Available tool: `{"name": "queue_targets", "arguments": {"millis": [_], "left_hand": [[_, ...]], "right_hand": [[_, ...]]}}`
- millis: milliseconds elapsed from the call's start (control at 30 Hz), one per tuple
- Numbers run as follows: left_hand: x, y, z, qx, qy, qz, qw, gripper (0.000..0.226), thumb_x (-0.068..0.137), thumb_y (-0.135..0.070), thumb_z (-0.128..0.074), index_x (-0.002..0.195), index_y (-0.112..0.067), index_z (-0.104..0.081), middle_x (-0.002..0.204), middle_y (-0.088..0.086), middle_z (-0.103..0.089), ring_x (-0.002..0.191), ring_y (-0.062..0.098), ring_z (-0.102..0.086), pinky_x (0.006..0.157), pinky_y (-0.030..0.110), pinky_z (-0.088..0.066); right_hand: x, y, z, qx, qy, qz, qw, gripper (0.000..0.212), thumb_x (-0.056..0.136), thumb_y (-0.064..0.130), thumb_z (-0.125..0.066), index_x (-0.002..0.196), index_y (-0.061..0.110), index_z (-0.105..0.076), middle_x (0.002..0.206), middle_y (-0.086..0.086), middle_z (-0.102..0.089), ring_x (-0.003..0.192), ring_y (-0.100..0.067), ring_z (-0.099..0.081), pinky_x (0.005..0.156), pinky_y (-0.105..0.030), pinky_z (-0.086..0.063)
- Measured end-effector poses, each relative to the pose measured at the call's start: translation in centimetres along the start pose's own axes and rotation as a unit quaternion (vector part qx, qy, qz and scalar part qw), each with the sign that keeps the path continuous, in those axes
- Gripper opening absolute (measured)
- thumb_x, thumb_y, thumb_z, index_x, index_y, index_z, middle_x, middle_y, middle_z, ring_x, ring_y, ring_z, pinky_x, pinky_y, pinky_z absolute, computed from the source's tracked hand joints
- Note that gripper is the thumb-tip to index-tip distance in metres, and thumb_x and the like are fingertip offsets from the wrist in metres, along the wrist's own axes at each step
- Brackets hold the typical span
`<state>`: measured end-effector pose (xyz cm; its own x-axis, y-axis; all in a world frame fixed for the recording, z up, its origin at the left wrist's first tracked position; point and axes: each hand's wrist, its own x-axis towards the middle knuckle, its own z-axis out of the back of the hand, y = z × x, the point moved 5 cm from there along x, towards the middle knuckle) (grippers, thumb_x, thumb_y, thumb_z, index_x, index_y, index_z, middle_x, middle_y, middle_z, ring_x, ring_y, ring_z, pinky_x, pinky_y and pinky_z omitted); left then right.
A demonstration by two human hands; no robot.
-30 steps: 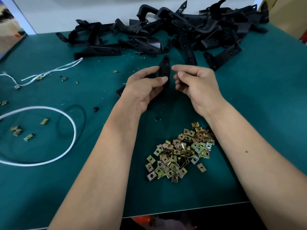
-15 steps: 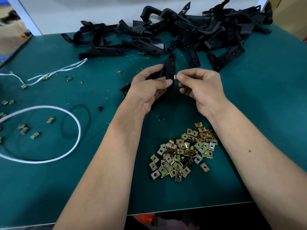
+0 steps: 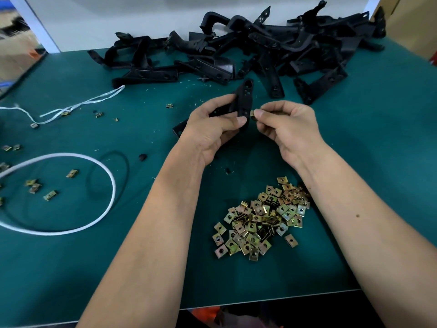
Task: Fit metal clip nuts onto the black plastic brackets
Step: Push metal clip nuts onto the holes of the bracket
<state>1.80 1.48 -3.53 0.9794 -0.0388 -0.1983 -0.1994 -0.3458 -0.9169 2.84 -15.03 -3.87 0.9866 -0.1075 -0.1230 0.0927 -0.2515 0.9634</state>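
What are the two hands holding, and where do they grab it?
The left hand grips a black plastic bracket around its lower middle, upper end free. The right hand pinches a small brass-coloured metal clip nut by its outer edge, against the bracket's side.

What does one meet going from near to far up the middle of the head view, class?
Pile of clip nuts → left hand gripping a black bracket → heap of black brackets at the table's far edge.

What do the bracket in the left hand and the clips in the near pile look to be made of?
Bracket: matte black, moulded-looking with round holes, likely plastic. Pile of clips: thin folded metal, by the yellowish iridescent sheen probably zinc-plated steel, though the plating is a guess.
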Motion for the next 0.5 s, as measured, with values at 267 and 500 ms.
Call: {"name": "queue_targets", "arguments": {"millis": [267,500], "left_hand": [[-0.2,0.2,-0.6,0.010,0.021,-0.001,1.000,0.049,0.081,0.016,-0.072,0.122,-0.011,-0.068,0.098,0.017,-0.077,0.083,0.017,-0.075,0.074,0.023,-0.059],[-0.1,0.2,-1.2,0.071,0.012,-0.021,0.997,0.066,0.076,0.020,-0.074,0.131,-0.015,-0.065,0.094,0.017,-0.078,0.083,0.020,-0.076,0.076,0.026,-0.061]], "right_hand": [[-0.2,0.1,0.0,-0.029,0.027,0.017,0.999,0.018,0.080,-0.004,-0.081,0.087,0.007,-0.069,0.072,-0.008,-0.071,0.056,-0.015,-0.062,0.059,-0.025,-0.053],[0.1,1.1,0.7,-0.113,0.063,0.025,0.991,0.029,0.083,0.002,-0.082,0.105,0.006,-0.063,0.071,-0.005,-0.071,0.055,-0.013,-0.063,0.053,-0.023,-0.052]]}}
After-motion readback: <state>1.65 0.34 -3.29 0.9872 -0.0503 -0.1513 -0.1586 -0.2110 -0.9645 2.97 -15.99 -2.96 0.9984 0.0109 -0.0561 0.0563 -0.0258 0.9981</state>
